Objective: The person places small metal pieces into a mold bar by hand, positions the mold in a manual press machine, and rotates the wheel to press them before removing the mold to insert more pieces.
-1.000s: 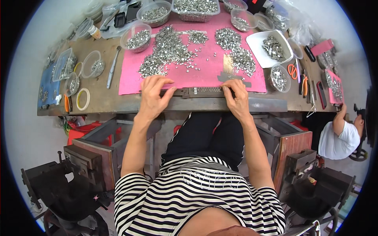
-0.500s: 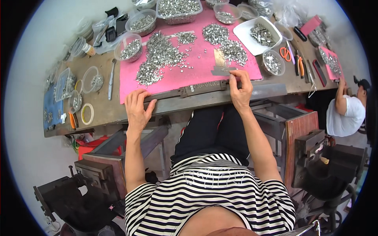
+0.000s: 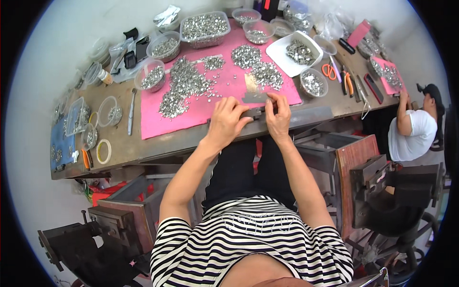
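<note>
At the front edge of the bench, a dark metal bar with a slotted middle [image 3: 255, 114] lies partly covered by my hands. My left hand [image 3: 226, 117] is closed over its left part, thumb on the near side and fingers on the far side. My right hand [image 3: 278, 116] sits at the bar's right end, its thumb and index finger pinched together; what they hold, if anything, is hidden. A flat grey plate [image 3: 254, 98] lies just beyond the bar, touching or close to my right fingertips. Behind it is a gold-coloured strip [image 3: 251, 83] on the pink mat [image 3: 210, 106].
Heaps of small silvery metal pieces [image 3: 187, 83] cover much of the mat. Tubs of pieces stand around it, including a white tray [image 3: 279, 53]. Orange-handled scissors [image 3: 329, 71] and pliers [image 3: 349, 85] lie right; a brush [image 3: 132, 112] lies left. Another person [image 3: 412, 131] sits far right.
My left hand has moved right along the bar, close to my right hand, and closed over it. The right hand stays pinched by the grey plate. The whole view has shifted slightly.
</note>
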Available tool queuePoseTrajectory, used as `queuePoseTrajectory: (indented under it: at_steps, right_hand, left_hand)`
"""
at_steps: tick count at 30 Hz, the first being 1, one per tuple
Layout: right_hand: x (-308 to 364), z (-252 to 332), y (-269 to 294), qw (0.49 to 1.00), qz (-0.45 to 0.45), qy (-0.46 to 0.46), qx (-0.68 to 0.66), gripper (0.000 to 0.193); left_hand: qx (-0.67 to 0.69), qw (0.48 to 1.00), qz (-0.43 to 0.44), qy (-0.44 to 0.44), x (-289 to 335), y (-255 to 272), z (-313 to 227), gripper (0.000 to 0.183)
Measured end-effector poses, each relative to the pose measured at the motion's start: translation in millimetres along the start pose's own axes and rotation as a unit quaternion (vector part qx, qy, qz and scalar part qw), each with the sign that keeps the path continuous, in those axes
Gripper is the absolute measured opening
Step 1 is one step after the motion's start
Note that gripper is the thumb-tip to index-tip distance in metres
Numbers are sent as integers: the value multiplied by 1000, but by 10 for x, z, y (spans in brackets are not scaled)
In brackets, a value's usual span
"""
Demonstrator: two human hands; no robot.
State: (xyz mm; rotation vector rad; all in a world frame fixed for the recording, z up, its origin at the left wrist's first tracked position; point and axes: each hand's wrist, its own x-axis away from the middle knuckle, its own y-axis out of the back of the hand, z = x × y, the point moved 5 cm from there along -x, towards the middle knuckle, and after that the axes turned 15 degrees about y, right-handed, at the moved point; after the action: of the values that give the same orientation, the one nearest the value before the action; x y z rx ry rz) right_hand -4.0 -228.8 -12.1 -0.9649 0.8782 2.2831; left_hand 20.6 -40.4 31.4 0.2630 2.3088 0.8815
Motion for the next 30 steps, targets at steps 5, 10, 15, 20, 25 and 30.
queuePoseTrajectory:
  at_steps: [5,10,15,20,25,30]
  right_hand:
    - [126,105,140,984,77,120,109,12]
    - [155,187,123,978,22,-81,-189,9]
    - [264,135,188,969,103,-87,-207,12]
    - [-520,89,-139,988,126,69,-62,8]
    - [-1030,-481,-866,968,201,136,61,14]
    - [-1046,-591,-1089,952,223,161,135,8]
  left_hand:
    - [-129,988,-20,84,258,-68,256,42]
    - [-134,986,-63,78,340,-91,192,42]
    - [-83,991,-71,83,486,-181,205,45]
    - [-88,985,-102,111,448,-189,172,59]
    - [-87,987,-91,105,439,-213,144,60]
    - [-78,986,-89,118,466,-188,161,57]
